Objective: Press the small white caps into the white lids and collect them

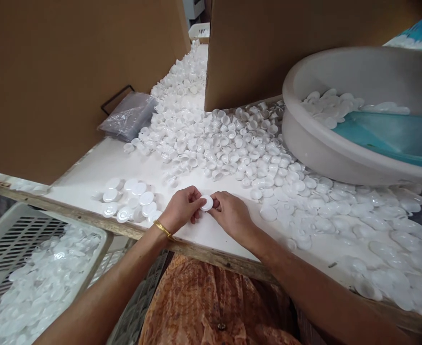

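Bordering the work area at the front, a wooden edge [225, 262] runs below both wrists. A strip of white tabletop [106, 160] shows around the hands and widens toward the back left, giving lateral room between the loose pieces on either side.

The white disc [207, 203] sits between the two hands, just above the tabletop near the front edge. The left hand [182, 208] pinches its left side, thumb on the upper face; the right hand [230, 215] grips its right rim between thumb and fingers.

To the left lies a group of similar discs [139, 188], near the left hand. A heap of small white cups [228, 139] limits reach forward. Thin translucent pieces [270, 211] cover the right side, beneath and beside the right forearm. A large tub [304, 139] blocks the far right; a cardboard panel [70, 72] walls the left.
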Demonstrator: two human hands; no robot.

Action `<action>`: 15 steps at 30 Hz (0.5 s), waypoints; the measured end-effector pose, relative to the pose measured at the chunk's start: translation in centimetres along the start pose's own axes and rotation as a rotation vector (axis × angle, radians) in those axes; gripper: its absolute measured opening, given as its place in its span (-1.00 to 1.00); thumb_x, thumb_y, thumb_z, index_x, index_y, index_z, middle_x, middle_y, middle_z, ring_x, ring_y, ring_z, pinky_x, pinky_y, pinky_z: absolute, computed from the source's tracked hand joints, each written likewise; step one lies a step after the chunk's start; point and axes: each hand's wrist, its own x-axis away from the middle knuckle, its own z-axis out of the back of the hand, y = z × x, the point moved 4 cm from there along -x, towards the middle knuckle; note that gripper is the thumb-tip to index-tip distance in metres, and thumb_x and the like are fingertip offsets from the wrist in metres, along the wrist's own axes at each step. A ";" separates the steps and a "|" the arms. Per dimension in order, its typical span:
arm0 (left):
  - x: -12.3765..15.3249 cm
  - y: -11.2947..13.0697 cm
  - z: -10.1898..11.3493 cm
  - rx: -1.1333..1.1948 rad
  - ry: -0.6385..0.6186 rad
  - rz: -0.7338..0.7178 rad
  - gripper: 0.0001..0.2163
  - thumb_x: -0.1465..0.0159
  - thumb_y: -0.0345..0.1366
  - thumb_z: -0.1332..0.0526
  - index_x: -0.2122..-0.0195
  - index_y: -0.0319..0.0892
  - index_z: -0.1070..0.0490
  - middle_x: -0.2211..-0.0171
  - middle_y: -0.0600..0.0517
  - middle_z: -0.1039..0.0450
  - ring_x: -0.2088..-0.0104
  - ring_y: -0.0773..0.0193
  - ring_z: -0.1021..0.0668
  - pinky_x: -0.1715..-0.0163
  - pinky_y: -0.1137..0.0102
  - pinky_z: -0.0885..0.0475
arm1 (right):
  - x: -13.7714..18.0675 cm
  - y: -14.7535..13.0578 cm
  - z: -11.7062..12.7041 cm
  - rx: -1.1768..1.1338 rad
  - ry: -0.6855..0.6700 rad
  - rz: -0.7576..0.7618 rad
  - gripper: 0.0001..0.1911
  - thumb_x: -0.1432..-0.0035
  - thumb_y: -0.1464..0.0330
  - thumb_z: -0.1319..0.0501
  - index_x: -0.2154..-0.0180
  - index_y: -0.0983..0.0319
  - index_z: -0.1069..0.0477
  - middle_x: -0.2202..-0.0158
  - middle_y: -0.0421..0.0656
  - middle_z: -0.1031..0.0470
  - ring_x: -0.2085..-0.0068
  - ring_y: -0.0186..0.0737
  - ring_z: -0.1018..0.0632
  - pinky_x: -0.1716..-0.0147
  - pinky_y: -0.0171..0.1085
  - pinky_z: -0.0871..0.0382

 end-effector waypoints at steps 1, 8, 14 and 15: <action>-0.1 0.0 0.0 -0.006 -0.019 0.009 -0.86 -0.11 -0.30 -0.17 0.49 -0.19 -0.21 0.74 0.14 -0.31 0.76 0.41 -0.35 0.78 0.54 -0.24 | 0.0 0.0 0.0 0.009 -0.004 0.003 -0.89 -0.08 0.30 -0.17 0.35 0.21 -0.38 0.42 -0.20 -0.42 0.40 -0.31 -0.40 0.47 -0.35 -0.15; -0.2 0.1 0.5 -0.155 0.033 0.001 -0.87 -0.10 -0.27 -0.18 0.44 -0.16 -0.21 0.71 0.18 -0.23 0.72 0.40 -0.32 0.73 0.53 -0.19 | 1.0 -0.7 0.6 -0.101 -0.013 0.060 -0.53 -0.01 0.41 -0.15 -0.01 0.16 -0.20 0.04 -0.12 -0.30 0.39 -0.41 -0.44 0.41 -0.34 -0.30; 0.0 3.3 1.5 -0.496 0.308 -0.248 -0.75 -0.15 -0.18 -0.15 0.18 -0.17 -0.34 0.36 0.00 -0.33 0.37 0.28 -0.41 0.36 0.39 -0.33 | 1.0 -0.7 0.3 -0.118 -0.024 0.033 -0.49 -0.01 0.36 -0.19 -0.03 0.14 -0.16 0.06 -0.14 -0.33 0.40 -0.40 -0.45 0.39 -0.31 -0.32; -0.2 4.0 1.2 -0.543 0.384 -0.305 -0.74 -0.20 -0.20 -0.08 0.12 -0.17 -0.33 0.29 -0.04 -0.32 0.30 0.24 -0.41 0.28 0.34 -0.32 | 0.9 -0.5 0.2 -0.121 -0.027 0.021 -0.47 0.01 0.36 -0.20 -0.04 0.13 -0.15 0.06 -0.13 -0.33 0.40 -0.39 -0.45 0.40 -0.30 -0.32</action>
